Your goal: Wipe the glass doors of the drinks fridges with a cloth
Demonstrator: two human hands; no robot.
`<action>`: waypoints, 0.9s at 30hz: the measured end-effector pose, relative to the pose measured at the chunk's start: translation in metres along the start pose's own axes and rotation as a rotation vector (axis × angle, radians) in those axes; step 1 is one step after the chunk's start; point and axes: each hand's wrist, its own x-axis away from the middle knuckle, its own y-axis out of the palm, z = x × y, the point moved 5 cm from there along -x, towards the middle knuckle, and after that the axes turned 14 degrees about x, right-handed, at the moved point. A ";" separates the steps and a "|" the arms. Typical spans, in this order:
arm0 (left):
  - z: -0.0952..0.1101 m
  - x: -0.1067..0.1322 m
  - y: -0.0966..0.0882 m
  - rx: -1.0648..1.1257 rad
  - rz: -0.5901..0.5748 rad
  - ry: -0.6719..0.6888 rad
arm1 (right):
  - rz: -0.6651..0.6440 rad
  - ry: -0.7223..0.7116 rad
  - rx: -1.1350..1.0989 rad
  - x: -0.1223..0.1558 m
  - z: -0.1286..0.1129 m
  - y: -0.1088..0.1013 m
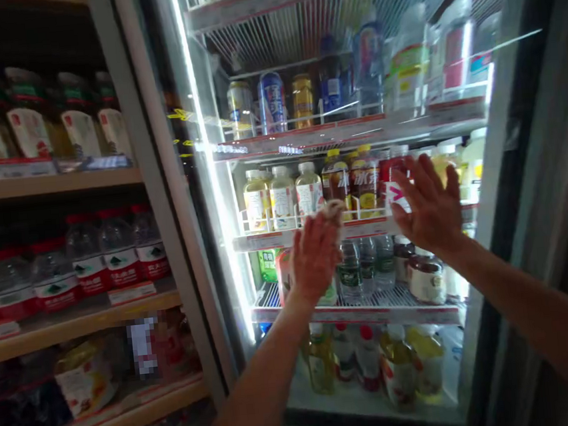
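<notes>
My left hand [313,257] is raised before the lit glass-fronted drinks fridge [316,233], its fingers stretched upward and a little blurred. A small pale cloth [335,211], bunched up, shows at its fingertips, pressed against the glass. To the right, my right hand [429,209] is open with the fingers spread and the palm toward the fridge. It holds nothing; whether it touches the glass I cannot tell. Behind the hands, through the glass, stand dark bottles with yellow caps [365,182] and pale-labelled bottles [282,196].
Higher in the fridge are cans [272,101] and larger bottles [410,60]. Water bottles [352,270] and jars [427,278] stand lower down. At left, open shelves [50,185] carry red-capped water bottles [119,245] and green-capped bottles [28,114]. A dark door frame [510,218] borders the right side.
</notes>
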 end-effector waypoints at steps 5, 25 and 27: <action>-0.051 -0.006 -0.040 -0.035 0.237 -0.154 | -0.125 0.046 0.050 -0.004 -0.001 0.004; 0.049 -0.024 0.045 0.009 -0.113 0.282 | -0.098 0.087 -0.015 0.003 0.002 0.003; 0.031 -0.020 0.030 -0.030 -0.077 0.255 | -0.073 0.080 -0.016 0.003 0.003 0.002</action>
